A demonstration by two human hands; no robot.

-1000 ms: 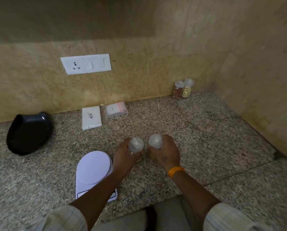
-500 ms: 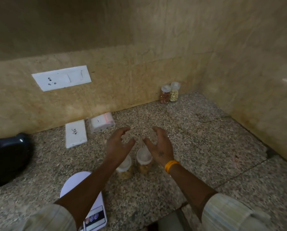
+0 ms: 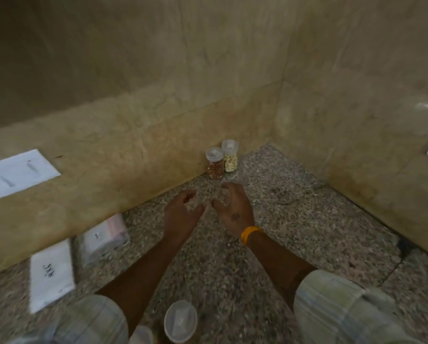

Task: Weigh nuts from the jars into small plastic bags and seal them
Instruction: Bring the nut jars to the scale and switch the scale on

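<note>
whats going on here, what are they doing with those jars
A person is reaching both hands, left hand and right hand, toward two lidded jars in the corner: a jar of reddish nuts and a jar of pale nuts. Neither hand holds anything; the fingers are loosely curled, short of the jars. Two more lidded jars stand near the person. Plastic bags lie by the wall.

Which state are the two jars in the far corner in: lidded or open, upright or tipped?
Lidded and upright. The reddish-nut jar and the pale-nut jar each carry a translucent cap and stand on their bases against the wall.

Home kitchen: granite counter (image 3: 294, 219), nut jars (image 3: 221, 160)
</note>
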